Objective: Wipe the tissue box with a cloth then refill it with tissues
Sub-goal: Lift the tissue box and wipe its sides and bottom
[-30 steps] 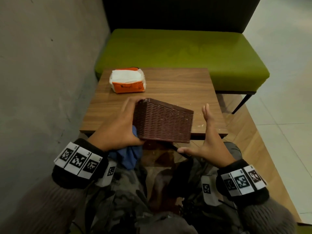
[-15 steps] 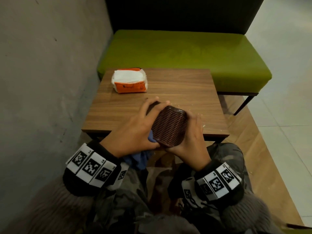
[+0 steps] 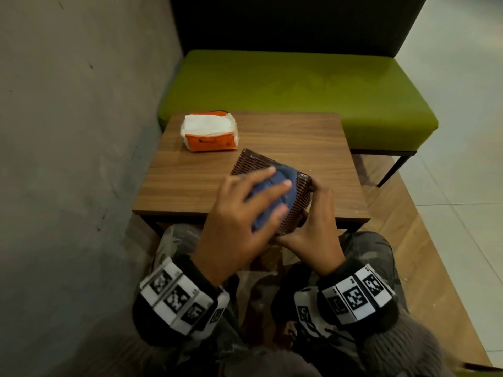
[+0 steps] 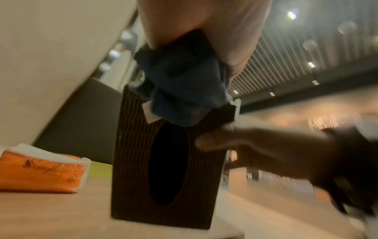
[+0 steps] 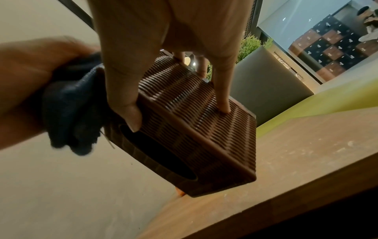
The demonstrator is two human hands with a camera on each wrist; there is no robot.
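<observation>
Evidently so the left hand [image 3: 239, 213] can press the bunched cloth [image 3: 275, 197] over its ribbed face, the right hand [image 3: 313, 227] clamps the box [image 3: 253, 161] tilted on the tabletop [image 3: 299, 137], tissues [image 3: 209, 131] waiting behind.

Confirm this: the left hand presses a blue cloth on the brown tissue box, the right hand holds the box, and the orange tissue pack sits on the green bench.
Wrong only on the tissue pack: the head view shows it on the wooden table, not the bench.
</observation>
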